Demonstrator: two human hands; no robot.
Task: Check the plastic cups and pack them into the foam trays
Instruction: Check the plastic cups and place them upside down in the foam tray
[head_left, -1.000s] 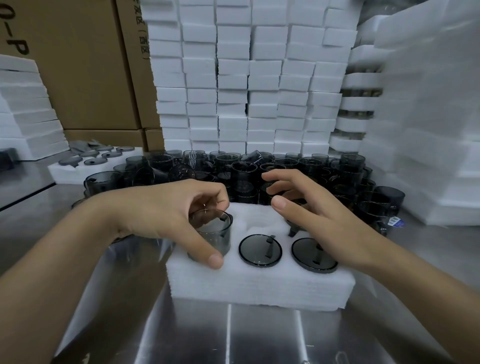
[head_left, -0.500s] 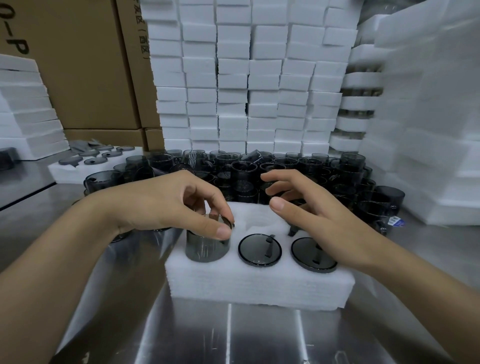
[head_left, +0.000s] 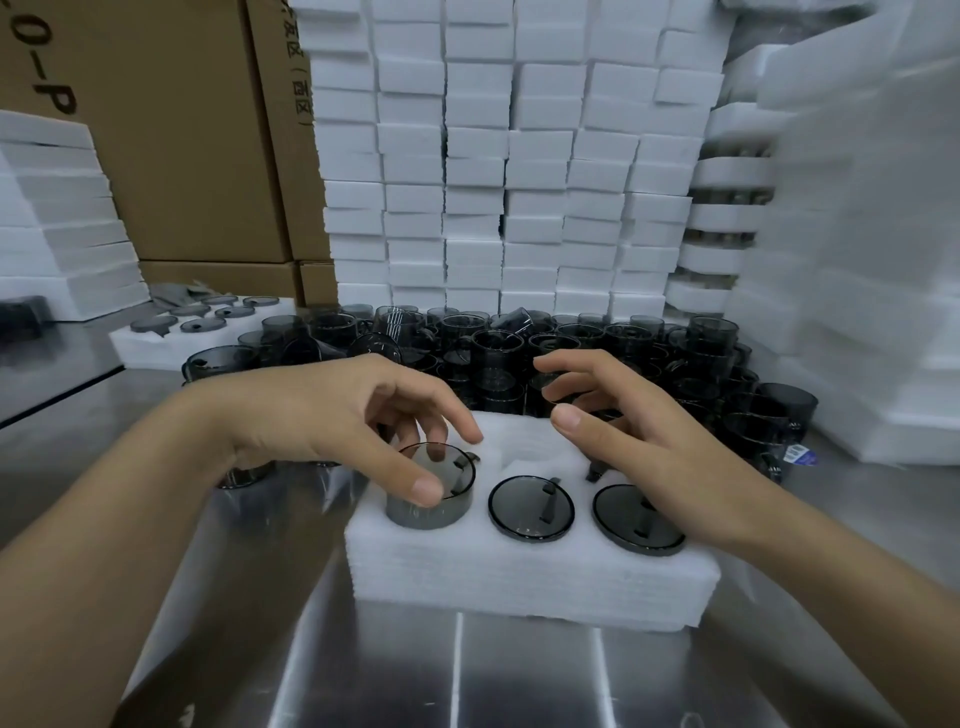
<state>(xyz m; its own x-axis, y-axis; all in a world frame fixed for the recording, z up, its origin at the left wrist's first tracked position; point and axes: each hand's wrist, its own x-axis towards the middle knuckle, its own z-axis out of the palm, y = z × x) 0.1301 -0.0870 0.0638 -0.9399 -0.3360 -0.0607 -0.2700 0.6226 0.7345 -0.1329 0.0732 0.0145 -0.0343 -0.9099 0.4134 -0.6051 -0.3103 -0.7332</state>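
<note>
A white foam tray (head_left: 519, 577) lies on the steel table in front of me. Its front row holds three smoky grey plastic cups. The left cup (head_left: 415, 512) still stands well above the foam, and my left hand (head_left: 332, 415) holds it by the top, thumb on the near rim and fingers over the far rim. The middle cup (head_left: 530, 506) and the right cup (head_left: 628, 519) sit flush in their holes. My right hand (head_left: 639, 447) hovers over the tray's back right with loosely bent fingers, holding nothing. It hides the back holes there.
A dense pile of loose grey cups (head_left: 498, 353) crowds the table behind the tray. Foam tray stacks (head_left: 509, 171) wall the back and the right (head_left: 857, 260). Cardboard boxes (head_left: 171, 130) stand at back left, with another filled tray (head_left: 156, 343) in front of them.
My left hand has pushed the left cup deeper into its hole, and its fingers have spread over the rim. My right hand has barely moved.
</note>
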